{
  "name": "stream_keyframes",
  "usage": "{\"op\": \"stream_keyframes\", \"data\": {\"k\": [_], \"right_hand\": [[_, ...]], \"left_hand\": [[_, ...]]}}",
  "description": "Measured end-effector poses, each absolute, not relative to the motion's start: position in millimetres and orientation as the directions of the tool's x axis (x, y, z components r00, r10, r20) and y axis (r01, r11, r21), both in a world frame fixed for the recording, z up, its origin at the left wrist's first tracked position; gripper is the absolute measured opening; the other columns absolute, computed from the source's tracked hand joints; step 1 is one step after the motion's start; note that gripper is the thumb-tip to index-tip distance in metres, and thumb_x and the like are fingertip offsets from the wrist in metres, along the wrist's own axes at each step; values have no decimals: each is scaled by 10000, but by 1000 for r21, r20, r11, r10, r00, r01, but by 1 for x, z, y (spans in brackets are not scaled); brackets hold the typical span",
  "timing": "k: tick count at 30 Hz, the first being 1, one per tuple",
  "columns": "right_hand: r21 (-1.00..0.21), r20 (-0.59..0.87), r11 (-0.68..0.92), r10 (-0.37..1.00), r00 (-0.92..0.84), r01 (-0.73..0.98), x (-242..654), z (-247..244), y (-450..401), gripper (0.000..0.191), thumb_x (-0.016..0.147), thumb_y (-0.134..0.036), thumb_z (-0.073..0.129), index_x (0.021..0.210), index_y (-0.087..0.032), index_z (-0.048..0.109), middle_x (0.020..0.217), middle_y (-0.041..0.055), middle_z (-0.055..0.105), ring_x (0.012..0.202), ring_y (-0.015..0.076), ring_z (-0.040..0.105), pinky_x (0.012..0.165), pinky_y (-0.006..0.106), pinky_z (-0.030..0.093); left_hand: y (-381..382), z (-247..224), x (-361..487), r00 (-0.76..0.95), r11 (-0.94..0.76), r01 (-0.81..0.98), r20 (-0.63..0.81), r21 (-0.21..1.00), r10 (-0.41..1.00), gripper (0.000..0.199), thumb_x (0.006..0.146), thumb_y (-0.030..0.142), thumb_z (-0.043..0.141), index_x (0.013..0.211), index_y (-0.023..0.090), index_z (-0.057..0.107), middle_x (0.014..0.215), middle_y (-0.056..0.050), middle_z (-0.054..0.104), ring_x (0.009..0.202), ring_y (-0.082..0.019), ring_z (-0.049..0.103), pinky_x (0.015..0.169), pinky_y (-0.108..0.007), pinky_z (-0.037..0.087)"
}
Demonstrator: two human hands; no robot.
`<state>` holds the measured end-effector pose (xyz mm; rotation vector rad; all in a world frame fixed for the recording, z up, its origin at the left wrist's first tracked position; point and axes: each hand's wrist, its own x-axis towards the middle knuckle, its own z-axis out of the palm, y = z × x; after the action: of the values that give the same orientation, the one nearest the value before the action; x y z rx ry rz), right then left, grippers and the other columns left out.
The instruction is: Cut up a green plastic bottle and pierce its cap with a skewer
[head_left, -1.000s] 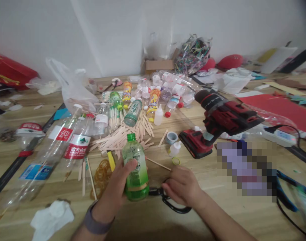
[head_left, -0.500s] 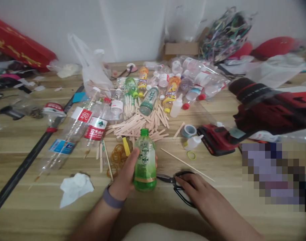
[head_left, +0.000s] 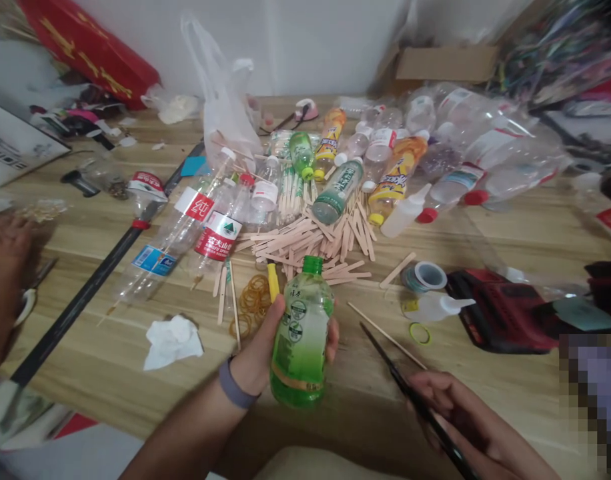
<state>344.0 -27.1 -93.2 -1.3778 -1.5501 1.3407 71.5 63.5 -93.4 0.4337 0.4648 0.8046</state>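
Note:
A green plastic bottle without a cap stands nearly upright in my left hand, whose fingers wrap round it. My right hand grips black scissors, seen edge-on, with the tip pointing up and left toward the bottle. The scissors are just left of my right fingers and close to a thin wooden stick. Behind the green bottle lies a pile of flat wooden sticks. Rubber bands and a yellow-handled tool lie left of it.
Several plastic bottles crowd the back. A red power tool, tape roll and glue bottle are at right. Joined bottles, a black pole and tissue lie left. Another person's hand is at the left edge.
My right hand has picked the scissors up off the table and turned them edge-on. The view has shifted, and another person's hand now shows at left. My left hand still holds the bottle.

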Motion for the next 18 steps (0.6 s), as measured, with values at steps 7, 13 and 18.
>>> {"op": "stream_keyframes", "data": {"k": [7, 13, 18], "right_hand": [[-922, -222, -301, 927, -302, -245, 319, -97, -26, 474, 941, -451, 658, 1396, -464, 528, 980, 65, 647, 771, 211, 676, 898, 490, 593], [-971, -150, -161, 986, -73, -176, 289, -94, -16, 387, 899, -541, 717, 1165, -270, 641, 819, 17, 607, 711, 163, 638, 720, 410, 648], [-998, 26, 15, 980, 197, 53, 278, -96, -13, 427, 855, -593, 729, 986, -200, 626, 688, -3, 569, 592, 131, 583, 519, 231, 536]], "left_hand": [[58, -92, 76, 574, 623, -579, -280, 526, 770, 751, 634, 800, 739, 1013, 151, 737, 917, -94, 752, 702, -195, 686, 608, -273, 523], [52, -93, 81, 614, 626, -484, -273, 612, 741, 743, 706, 852, 614, 977, 175, 752, 911, -108, 759, 719, -225, 681, 646, -338, 528], [36, -87, 84, 641, 651, -473, -275, 594, 716, 689, 776, 833, 547, 1018, 221, 753, 961, -93, 774, 857, -280, 724, 723, -398, 559]]}}
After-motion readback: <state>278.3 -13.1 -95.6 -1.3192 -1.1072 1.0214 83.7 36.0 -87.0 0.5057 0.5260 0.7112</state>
